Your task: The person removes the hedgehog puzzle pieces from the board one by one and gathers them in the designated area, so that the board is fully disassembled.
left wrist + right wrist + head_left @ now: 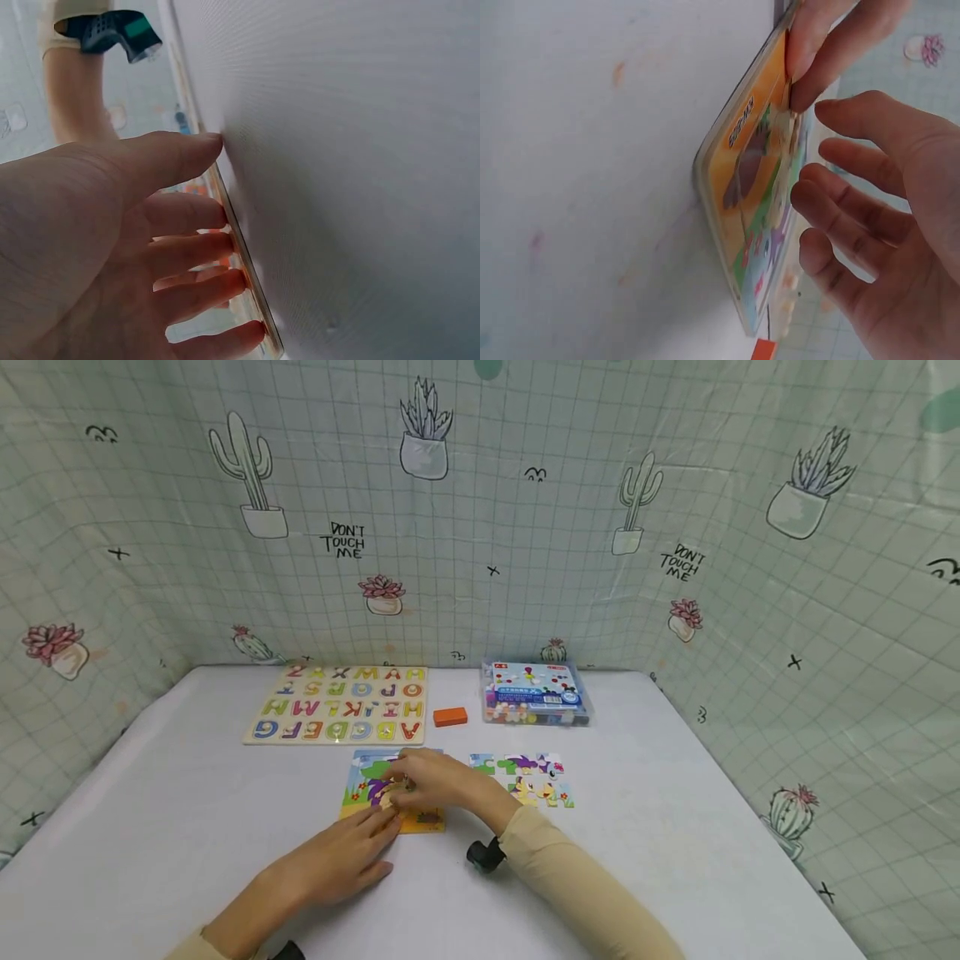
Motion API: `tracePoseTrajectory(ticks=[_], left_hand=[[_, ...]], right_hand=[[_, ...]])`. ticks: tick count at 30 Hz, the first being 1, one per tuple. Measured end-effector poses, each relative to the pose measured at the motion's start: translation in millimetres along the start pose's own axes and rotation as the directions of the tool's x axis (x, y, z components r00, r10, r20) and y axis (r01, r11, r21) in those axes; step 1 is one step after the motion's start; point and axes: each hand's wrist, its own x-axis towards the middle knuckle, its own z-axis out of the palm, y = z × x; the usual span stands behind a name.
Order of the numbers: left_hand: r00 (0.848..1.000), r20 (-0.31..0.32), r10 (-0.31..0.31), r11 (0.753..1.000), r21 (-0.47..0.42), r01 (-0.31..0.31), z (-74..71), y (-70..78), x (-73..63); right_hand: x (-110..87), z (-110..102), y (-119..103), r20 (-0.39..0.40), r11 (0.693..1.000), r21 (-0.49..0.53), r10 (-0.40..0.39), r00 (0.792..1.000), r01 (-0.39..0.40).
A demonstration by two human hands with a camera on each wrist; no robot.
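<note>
A square jigsaw puzzle (431,823) with a colourful cartoon picture lies on the white table under both hands. The fingers of my left hand (330,856) reach out straight and rest on its near left part; the left wrist view shows their tips along the thin board edge (247,259). Over the puzzle's middle, my right hand (433,781) bends its fingers downward. In the right wrist view these fingertips hover close over the printed face (754,169), with no piece visible between them. Loose puzzle pieces (529,790) lie to the right, partly behind the right forearm.
Behind the puzzle lies a wooden alphabet board (251,737) with coloured letters. An orange block (450,717) sits beside it, left of a clear plastic box (536,695) of small coloured parts. Patterned cloth walls (480,527) enclose the table's back and sides.
</note>
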Motion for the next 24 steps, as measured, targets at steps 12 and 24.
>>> tracePoseTrajectory(ticks=[12, 24], left_hand=[[0.999, 0.027, -0.042, 0.999, -0.025, 0.043, 2.6, 2.9, -3.9], [1.000, 0.017, -0.024, 1.000, -0.013, 0.024, 0.3, 1.9, -2.0]], right_hand=[[15.8, 10.2, -9.2, 0.010, 0.999, -0.016, 0.039, 0.999, -0.039], [21.2, 7.3, -10.0, 0.002, 1.000, 0.011, 0.024, 1.000, -0.024]])
